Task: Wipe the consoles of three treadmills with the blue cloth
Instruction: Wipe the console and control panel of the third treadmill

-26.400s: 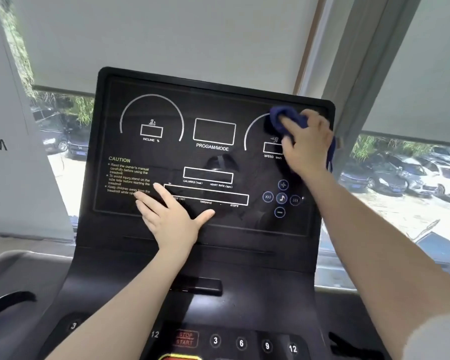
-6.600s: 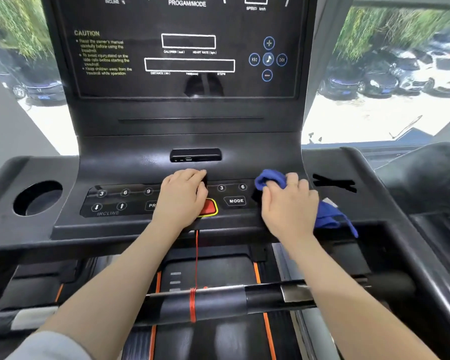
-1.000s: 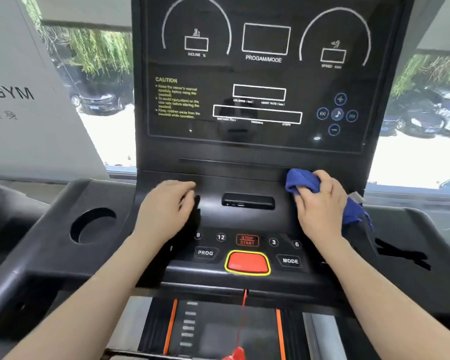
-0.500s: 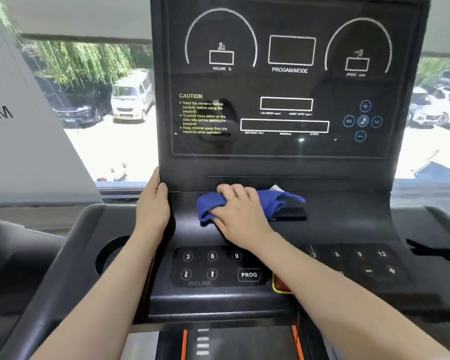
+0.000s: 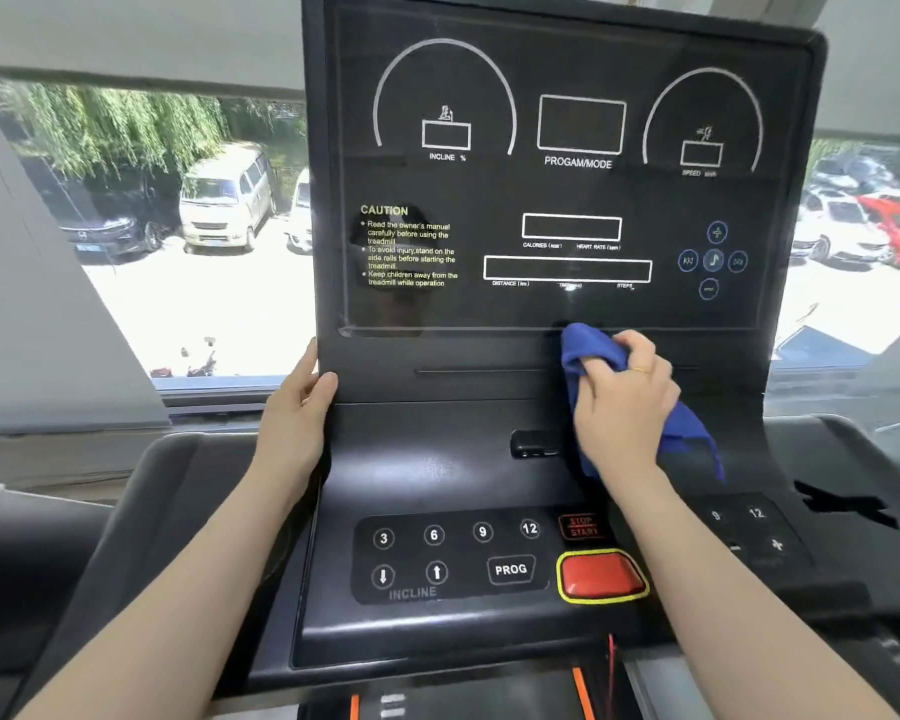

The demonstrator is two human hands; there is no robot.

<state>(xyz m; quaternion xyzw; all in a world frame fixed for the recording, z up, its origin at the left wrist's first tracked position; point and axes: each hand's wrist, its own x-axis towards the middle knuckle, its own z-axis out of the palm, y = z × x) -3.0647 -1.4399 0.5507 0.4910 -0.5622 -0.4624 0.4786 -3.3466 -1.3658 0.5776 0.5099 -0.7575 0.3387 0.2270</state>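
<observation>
- The right hand (image 5: pixel 625 407) grasps the blue cloth (image 5: pixel 588 356), fingers curled over a bunched wad; the wad's upper end touches the lower edge of the glossy display panel (image 5: pixel 567 200), near its middle, and a loose tail hangs down to the right past the wrist, so the cloth's long axis runs from upper left to lower right
- The left hand (image 5: pixel 297 423) holds the left edge of the console (image 5: pixel 437 459), thumb on the front face, fingers out of sight behind the edge; it carries no cloth and looks to be steadying the panel
- The relation that matters: the display panel lies straight above the cloth and spreads wider than it is tall, so its long axis runs left to right; the cloth sits at its bottom border, with the dials, the caution text and the media buttons (image 5: pixel 713 261) all above and to either side
- The right hand is clearly the nearer to that surface, already at its edge; the left is well apart from the cloth, off at the side
- Below the right hand lie the small dark port slot (image 5: pixel 533 443), just beside the cloth's lower fold, and the keypad (image 5: pixel 453 556) with the red stop button (image 5: pixel 599 575), nearer the person; the forearm crosses above the keypad's right half
- Judgement: the likely next move is upward onto the screen, then sideways along its long axis; which of the three treadmills this is cannot be told
</observation>
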